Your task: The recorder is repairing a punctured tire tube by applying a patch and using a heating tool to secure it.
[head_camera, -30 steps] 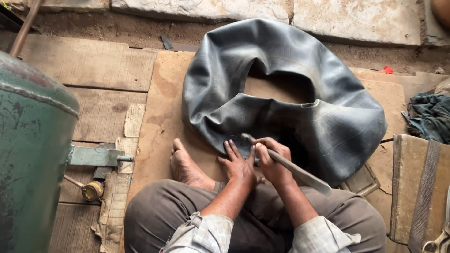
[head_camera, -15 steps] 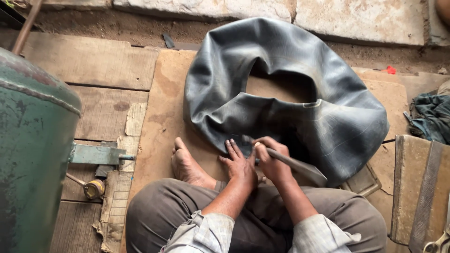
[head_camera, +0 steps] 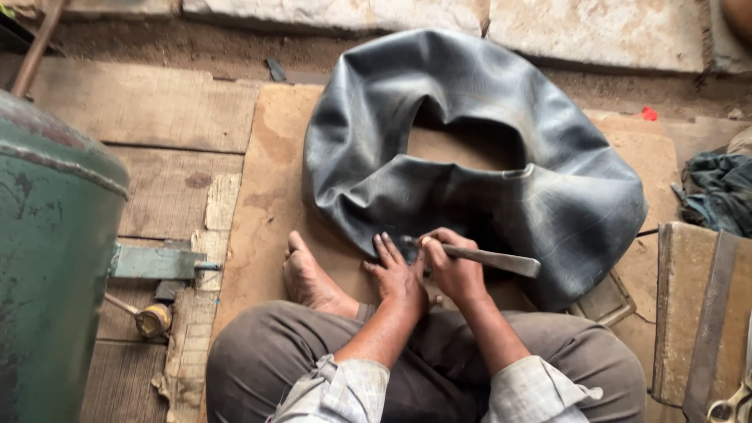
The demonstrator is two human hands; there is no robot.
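A large deflated black rubber inner tube (head_camera: 486, 133) lies on a brown board (head_camera: 270, 164) in front of me. My left hand (head_camera: 395, 270) presses flat on the tube's near edge, fingers spread. Beside it, my right hand (head_camera: 450, 266) grips a long flat metal file (head_camera: 489, 257) whose tip rests on the rubber close to my left fingers. My bare foot (head_camera: 309, 278) sits on the board just left of the hands.
A big green metal tank (head_camera: 51, 258) stands at the left, with a small brass fitting (head_camera: 153, 319) by its base. Wooden planks cover the floor. A dark cloth (head_camera: 721, 192) and a wooden block with a strap (head_camera: 697, 313) lie at the right.
The hands stay on the tube's near edge; the file has shifted slightly, its tip a little closer to the left fingers. The tube has not moved.
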